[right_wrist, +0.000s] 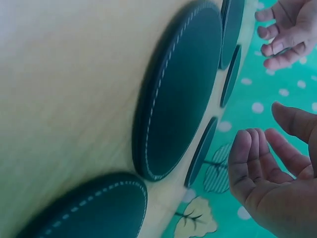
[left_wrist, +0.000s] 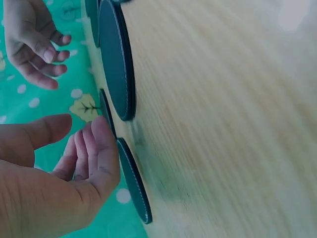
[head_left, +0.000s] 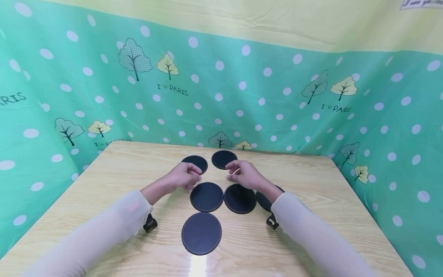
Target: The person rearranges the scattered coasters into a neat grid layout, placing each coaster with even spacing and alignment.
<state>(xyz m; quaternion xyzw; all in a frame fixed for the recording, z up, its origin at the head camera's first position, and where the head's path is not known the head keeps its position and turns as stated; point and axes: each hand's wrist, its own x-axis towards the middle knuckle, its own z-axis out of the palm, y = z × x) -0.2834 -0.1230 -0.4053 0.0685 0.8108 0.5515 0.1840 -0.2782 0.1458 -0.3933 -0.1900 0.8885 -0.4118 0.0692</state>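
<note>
Black discs (head_left: 206,197), round, stitched at the rim: six in view, all lying flat on the table. Middle row, three side by side: the first at left, then a centre disc (head_left: 240,201) and a right disc (head_left: 264,202), partly covered by the right wrist. Near disc (head_left: 201,233), one, just below the row's left end. Far pair, side by side, apart from the row: far left disc (head_left: 195,161), far right disc (head_left: 223,158).

Left hand (head_left: 183,175): fingers loosely bent, grasping nothing, beside the far left disc; contact cannot be told. Right hand (head_left: 246,175): fingers likewise released, above the centre disc.

Progress, as judged: laying-out well advanced, none held; the uneven spacing suggests some adjusting may remain.

Surround: wooden table (head_left: 332,227); green dotted cloth (head_left: 249,96) behind.
</note>
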